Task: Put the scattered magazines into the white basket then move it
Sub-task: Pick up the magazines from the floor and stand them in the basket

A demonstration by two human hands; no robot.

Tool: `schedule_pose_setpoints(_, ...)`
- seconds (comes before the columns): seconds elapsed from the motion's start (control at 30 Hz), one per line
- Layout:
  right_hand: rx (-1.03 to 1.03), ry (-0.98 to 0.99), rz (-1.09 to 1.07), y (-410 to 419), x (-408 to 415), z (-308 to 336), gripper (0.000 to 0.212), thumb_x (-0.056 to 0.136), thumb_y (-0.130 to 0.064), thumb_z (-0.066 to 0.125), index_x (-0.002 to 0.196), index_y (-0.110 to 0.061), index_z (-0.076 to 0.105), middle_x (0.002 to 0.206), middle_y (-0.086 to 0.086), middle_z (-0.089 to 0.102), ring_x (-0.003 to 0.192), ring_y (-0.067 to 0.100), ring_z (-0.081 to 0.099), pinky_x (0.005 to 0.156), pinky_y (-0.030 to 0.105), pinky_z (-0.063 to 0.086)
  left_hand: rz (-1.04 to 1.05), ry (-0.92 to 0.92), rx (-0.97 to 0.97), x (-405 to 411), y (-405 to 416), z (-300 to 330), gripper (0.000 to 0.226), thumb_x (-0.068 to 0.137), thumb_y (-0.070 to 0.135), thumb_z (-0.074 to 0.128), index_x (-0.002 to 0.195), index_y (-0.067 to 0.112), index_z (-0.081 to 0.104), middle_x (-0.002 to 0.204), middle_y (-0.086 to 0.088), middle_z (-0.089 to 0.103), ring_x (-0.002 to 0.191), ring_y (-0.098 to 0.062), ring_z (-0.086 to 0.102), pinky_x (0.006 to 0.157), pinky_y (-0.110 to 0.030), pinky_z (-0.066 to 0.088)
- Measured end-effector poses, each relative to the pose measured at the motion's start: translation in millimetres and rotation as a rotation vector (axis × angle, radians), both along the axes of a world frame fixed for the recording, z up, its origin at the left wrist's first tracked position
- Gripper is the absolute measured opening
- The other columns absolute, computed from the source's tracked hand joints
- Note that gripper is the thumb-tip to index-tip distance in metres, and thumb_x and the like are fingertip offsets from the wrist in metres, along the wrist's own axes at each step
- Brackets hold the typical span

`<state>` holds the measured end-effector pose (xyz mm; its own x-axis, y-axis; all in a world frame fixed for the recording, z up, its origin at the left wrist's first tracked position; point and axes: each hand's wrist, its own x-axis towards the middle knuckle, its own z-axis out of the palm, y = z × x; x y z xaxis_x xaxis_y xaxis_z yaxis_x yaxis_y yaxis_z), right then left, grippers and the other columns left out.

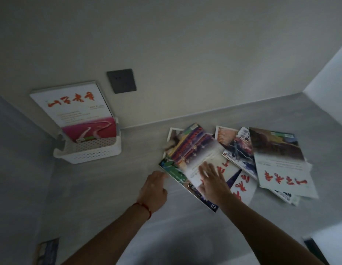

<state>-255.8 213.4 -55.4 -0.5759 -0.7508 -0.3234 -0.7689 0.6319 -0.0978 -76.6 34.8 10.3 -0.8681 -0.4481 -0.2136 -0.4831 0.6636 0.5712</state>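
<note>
A white perforated basket point(93, 153) stands at the left against the wall, with a white and pink magazine point(78, 111) upright in it. Several magazines lie scattered in a pile point(277, 169) on the grey surface at the right. My right hand point(214, 182) rests flat, fingers spread, on the blurred top magazine point(197, 150) at the pile's left side. My left hand point(153, 190) is just left of that magazine, fingers curled, its fingertips at the edge of a green-covered magazine point(173, 169). Whether it grips the edge is unclear.
A dark wall socket point(121, 80) is on the wall behind the basket. A dark booklet point(46, 251) lies at the bottom left edge. The grey surface point(128, 178) runs between basket and pile. A bright wall corner rises at the right.
</note>
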Motion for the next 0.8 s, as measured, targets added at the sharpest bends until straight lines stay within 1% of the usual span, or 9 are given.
schedule_pose_setpoints(0.1,-0.066,-0.066,0.288,16,4,-3,0.075,0.095,-0.033,0.053,0.159,-0.019,0.018,0.168,0.008,0.004,0.155,0.028,-0.002,0.123,0.047,-0.004,-0.035,-0.027,-0.054,-10,6,-4,0.049,0.089,0.004,0.049,0.138,0.011,0.052,0.146,-0.01,0.047,0.136,-0.028,0.042,0.115,-0.035,0.034)
schedule_pose_setpoints(0.2,-0.082,-0.098,0.556,27,9,-2,0.068,0.09,-0.017,0.055,0.154,-0.025,0.032,0.168,0.002,0.013,0.155,0.026,-0.002,0.124,0.052,-0.003,-0.106,-0.117,-0.129,-21,6,-10,0.055,0.095,0.012,0.05,0.148,0.016,0.04,0.159,-0.006,0.032,0.148,-0.023,0.028,0.12,-0.036,0.027)
schedule_pose_setpoints(0.3,-0.11,-0.067,0.583,35,13,8,0.068,0.087,0.002,0.048,0.145,-0.034,0.043,0.165,-0.001,0.023,0.154,0.025,0.009,0.121,0.057,0.016,-0.151,-0.289,-0.214,-30,3,-17,0.07,0.096,0.023,0.052,0.156,0.021,0.017,0.167,-0.006,0.004,0.154,-0.028,0.003,0.125,-0.048,0.015)
schedule_pose_setpoints(0.37,-0.159,-0.072,0.496,40,15,14,0.066,0.087,0.005,0.047,0.14,-0.035,0.049,0.16,-0.002,0.029,0.15,0.022,0.02,0.116,0.052,0.03,-0.113,-0.398,-0.226,-32,-1,-24,0.077,0.098,0.032,0.051,0.158,0.024,0.004,0.167,-0.008,-0.006,0.154,-0.034,-0.005,0.124,-0.054,0.011)
schedule_pose_setpoints(0.4,-0.178,-0.086,0.445,43,17,16,0.063,0.088,0.003,0.049,0.139,-0.034,0.051,0.159,-0.001,0.031,0.148,0.02,0.024,0.114,0.049,0.035,-0.085,-0.426,-0.226,-31,-3,-28,0.079,0.098,0.037,0.051,0.158,0.024,0.002,0.167,-0.01,-0.004,0.154,-0.036,-0.003,0.124,-0.055,0.013)
schedule_pose_setpoints(0.47,-0.199,-0.112,0.33,48,20,17,0.058,0.089,-0.003,0.055,0.14,-0.031,0.052,0.157,0.0,0.034,0.145,0.02,0.029,0.111,0.045,0.04,-0.05,-0.441,-0.246,-30,-7,-36,0.08,0.096,0.045,0.051,0.157,0.018,0.007,0.164,-0.015,0.012,0.151,-0.036,0.015,0.122,-0.05,0.02)
schedule_pose_setpoints(0.6,-0.186,-0.164,0.002,55,27,14,0.063,0.089,-0.027,0.064,0.146,-0.029,0.038,0.153,-0.001,0.033,0.14,0.02,0.033,0.11,0.037,0.04,0.08,-0.381,-0.266,-24,-17,-43,0.057,0.094,0.044,0.055,0.142,0.021,0.038,0.136,-0.016,0.047,0.124,-0.037,0.046,0.102,-0.047,0.044)
schedule_pose_setpoints(0.73,-0.254,-0.22,-0.17,60,30,9,0.066,0.088,-0.029,0.068,0.146,-0.024,0.038,0.147,0.003,0.041,0.132,0.02,0.04,0.103,0.035,0.047,0.118,-0.209,0.057,-11,-31,-39,0.029,0.097,0.035,0.056,0.121,0.018,0.054,0.114,-0.008,0.065,0.1,-0.031,0.064,0.085,-0.039,0.054)
schedule_pose_setpoints(0.8,-0.326,-0.267,-0.267,55,33,10,0.065,0.087,-0.026,0.071,0.144,-0.019,0.041,0.141,0.006,0.047,0.128,0.021,0.044,0.103,0.036,0.048,0.14,-0.112,0.129,0,-37,-33,0.018,0.096,0.035,0.057,0.108,0.021,0.056,0.1,-0.002,0.069,0.084,-0.026,0.067,0.073,-0.036,0.055)
